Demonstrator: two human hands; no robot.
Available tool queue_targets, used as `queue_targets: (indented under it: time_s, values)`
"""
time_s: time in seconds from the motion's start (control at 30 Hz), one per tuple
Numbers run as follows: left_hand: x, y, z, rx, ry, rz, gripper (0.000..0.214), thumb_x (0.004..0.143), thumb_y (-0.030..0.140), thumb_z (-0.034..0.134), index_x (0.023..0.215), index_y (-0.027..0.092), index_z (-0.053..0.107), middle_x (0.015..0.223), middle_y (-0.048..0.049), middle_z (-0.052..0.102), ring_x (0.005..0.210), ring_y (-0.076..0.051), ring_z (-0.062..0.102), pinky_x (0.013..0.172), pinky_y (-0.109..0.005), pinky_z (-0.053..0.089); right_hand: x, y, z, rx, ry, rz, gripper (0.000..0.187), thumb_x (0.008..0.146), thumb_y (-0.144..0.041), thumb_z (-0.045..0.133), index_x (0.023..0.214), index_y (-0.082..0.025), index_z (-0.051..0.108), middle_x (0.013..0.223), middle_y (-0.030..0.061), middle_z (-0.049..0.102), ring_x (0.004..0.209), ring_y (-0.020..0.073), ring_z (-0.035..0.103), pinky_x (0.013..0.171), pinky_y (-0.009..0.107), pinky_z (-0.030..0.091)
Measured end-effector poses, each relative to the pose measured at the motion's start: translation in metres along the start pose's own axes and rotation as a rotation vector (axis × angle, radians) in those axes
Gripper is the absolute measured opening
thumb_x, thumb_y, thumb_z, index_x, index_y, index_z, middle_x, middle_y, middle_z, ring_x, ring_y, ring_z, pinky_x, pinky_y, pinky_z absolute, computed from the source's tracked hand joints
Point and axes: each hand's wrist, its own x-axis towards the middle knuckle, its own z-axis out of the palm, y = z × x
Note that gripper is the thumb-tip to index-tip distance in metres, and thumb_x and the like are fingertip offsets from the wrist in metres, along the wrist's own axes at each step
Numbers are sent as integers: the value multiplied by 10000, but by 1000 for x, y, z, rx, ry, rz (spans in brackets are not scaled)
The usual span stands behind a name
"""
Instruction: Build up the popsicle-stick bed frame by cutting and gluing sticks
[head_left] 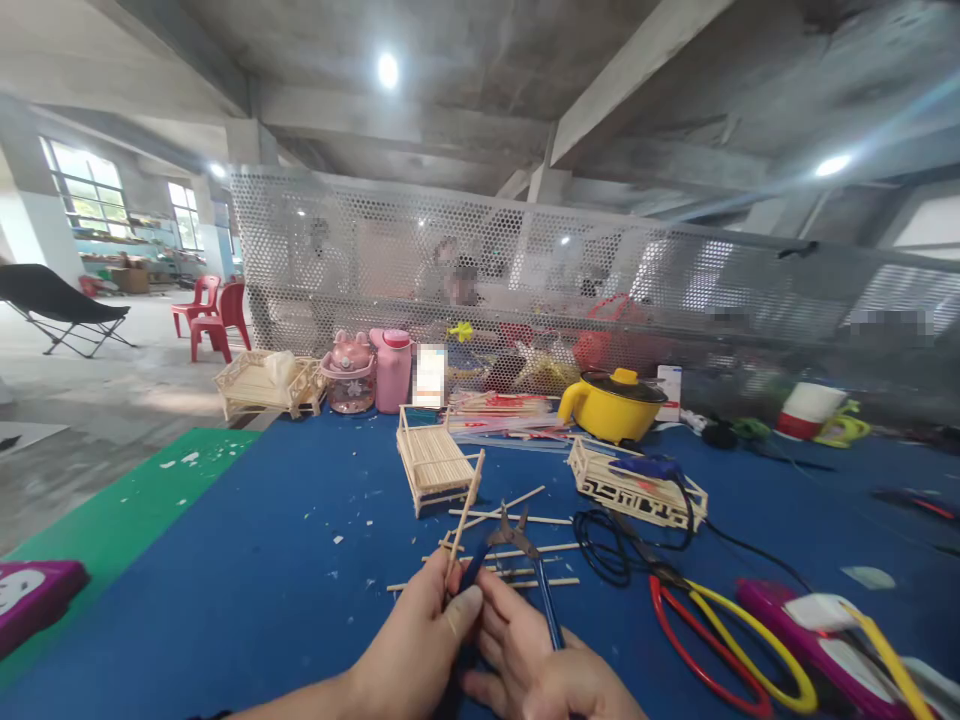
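fingers (pixel 460 611) of left hand (pixel 420 645) pinch an uncut bamboo stick (pixel 466 505), right hand (pixel 541 675) clasps pliers (pixel 511 532); beyond the pliers a miniature bed (pixel 433 462) stands finished.

Blue-covered table (pixel 247 560) fills lower frame, w/ green mat (pixel 127 510) at left edge. Centre: small stick-built bed (pixel 435 462), loose sticks (pixel 517 550) just below it, white chips (pixel 352 520) scattered to the left. Right of centre: 2nd stick model (pixel 634 490), black cord coil (pixel 600 545) beside it. Far edge, L to R: pale stick frame (pixel 262 385), pink jar (pixel 349 380), pink bottle (pixel 392 370), stick bundle (pixel 502 408), yellow pot (pixel 613 405). Lower right: red & yellow hoops (pixel 720 640). Lower left: purple item (pixel 30 595).
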Motion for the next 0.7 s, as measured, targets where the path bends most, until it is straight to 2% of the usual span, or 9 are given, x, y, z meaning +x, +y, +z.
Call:
queue_targets:
  time_s: [0.07,0.17,0.23,0.33,0.4,0.47,0.53,0.63,0.7]
  values:
    - [-4,1,3,112,-48,-51,409,746,550,588,814,192,403,721,41,463,640,-101,464,631,-248,385,1,2,2,74,98,-34,1116,450,-211,473,1474,-137,37,1545,77,126,1402,197,143,1081,370,218]
    - [-8,9,3,120,-134,-120,514,787,680,391,875,176,429,749,-4,521,625,-127,516,601,-272,419,-5,-9,5,122,182,-136,1041,454,-192,468,1452,-190,170,1496,70,297,1372,191,250,1090,372,219]
    - [-9,17,-1,212,-102,-102,539,833,666,279,828,163,472,764,-30,535,687,-150,531,639,-284,433,-11,-22,0,109,181,-199,967,459,-178,481,1405,-228,283,1425,74,413,1333,212,330,1085,407,229]
    - [-9,30,-14,707,3,13,488,906,526,256,703,168,518,712,-36,548,685,-170,513,657,-299,409,-20,-38,-26,23,193,-235,882,485,-188,535,1348,-264,372,1294,87,529,1241,256,447,1055,464,267]
    - [-9,39,-24,1024,8,79,403,917,410,310,728,180,580,757,-48,595,719,-187,542,686,-308,399,-27,-47,-48,-84,273,-152,822,567,-269,583,1357,-300,359,1189,91,588,1128,279,545,1002,509,324]
    - [-10,46,-31,1231,-30,97,308,901,310,360,785,200,623,812,-54,623,761,-200,578,684,-298,400,-40,-53,-63,-244,384,-60,724,684,-379,570,1370,-318,347,1141,103,610,1056,290,593,963,529,360]
    - [-12,49,-35,1372,-58,73,278,883,238,368,817,207,636,842,-63,633,768,-208,602,660,-292,408,-59,-58,-65,-498,459,-78,710,736,-417,564,1397,-333,318,1256,109,557,1139,301,546,989,507,351]
    - [-12,45,-38,1509,-74,13,279,854,161,367,855,200,643,872,-83,637,780,-227,623,649,-304,430,-83,-60,-47,-1052,542,-84,764,744,-377,587,1431,-364,254,1460,49,363,1319,314,344,1078,507,245]
    - [-11,41,-39,1555,-74,4,286,837,136,374,882,203,648,886,-89,638,800,-238,627,659,-317,444,-90,-56,-33,-1404,568,-19,731,755,-363,566,1427,-367,278,1484,20,320,1344,324,294,1086,539,222]
